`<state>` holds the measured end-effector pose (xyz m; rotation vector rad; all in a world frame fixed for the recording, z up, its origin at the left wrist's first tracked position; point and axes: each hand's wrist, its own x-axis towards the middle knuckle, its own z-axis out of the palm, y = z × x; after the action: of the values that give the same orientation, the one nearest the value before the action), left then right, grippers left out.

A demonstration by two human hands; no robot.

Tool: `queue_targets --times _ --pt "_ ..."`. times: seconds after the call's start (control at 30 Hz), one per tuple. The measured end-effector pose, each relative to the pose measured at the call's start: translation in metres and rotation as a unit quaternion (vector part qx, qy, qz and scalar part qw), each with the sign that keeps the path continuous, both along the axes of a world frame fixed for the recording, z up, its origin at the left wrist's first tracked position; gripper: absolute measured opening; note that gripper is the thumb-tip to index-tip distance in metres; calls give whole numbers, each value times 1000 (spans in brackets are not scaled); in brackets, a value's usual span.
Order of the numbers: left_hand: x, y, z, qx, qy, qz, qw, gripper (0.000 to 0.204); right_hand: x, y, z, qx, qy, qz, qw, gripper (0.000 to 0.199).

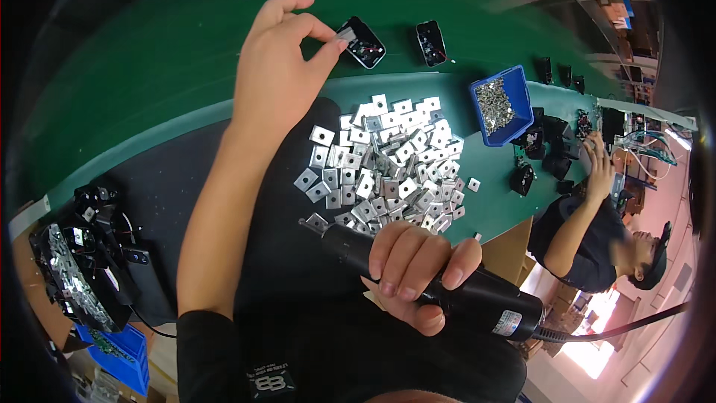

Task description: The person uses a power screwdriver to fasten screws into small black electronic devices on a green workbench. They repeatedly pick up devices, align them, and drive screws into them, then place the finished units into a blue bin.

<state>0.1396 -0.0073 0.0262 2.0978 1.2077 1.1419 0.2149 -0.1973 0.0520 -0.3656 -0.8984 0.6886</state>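
My left hand (277, 63) reaches to the far side of the bench. Its thumb and forefinger pinch a small silver metal plate (347, 34) at the left edge of an open black plastic housing (364, 46), where thin wires show inside. My right hand (421, 272) wraps round a black corded electric screwdriver (492, 304), held sideways near my body with its tip pointing left. Between my hands lies a large heap of silver metal plates (395, 168), each with a hole. A second open black housing (431, 43) rests right of the first.
A blue bin (522, 116) of small metal screws stands right of the heap. Black parts (548, 138) lie beyond it, where a co-worker's hand (598, 168) reaches in. More black assemblies (97, 254) sit at left, above a blue crate (123, 358). The screwdriver cord (626, 330) runs right.
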Motion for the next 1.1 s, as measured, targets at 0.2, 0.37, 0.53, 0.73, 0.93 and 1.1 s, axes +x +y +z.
queue_targets --times 0.2,0.37,0.53,0.73,0.93,1.1 --pt "40 0 -31 -59 14 19 998 12 14 -5 2 -25 23 25 999 37" --pt "41 3 -38 -84 89 58 991 13 15 -8 4 -46 36 57 997 38" --pt "35 15 -40 -73 6 28 997 22 11 -6 3 -37 36 71 996 39" --pt "1 18 -3 -40 101 -58 992 25 8 -8 4 -58 55 54 995 37" --pt "-98 -71 51 -36 187 1 982 20 7 -3 7 -88 43 -10 995 34" --pt "-151 -138 38 -153 180 10 972 26 4 -3 13 -143 61 -13 988 35"
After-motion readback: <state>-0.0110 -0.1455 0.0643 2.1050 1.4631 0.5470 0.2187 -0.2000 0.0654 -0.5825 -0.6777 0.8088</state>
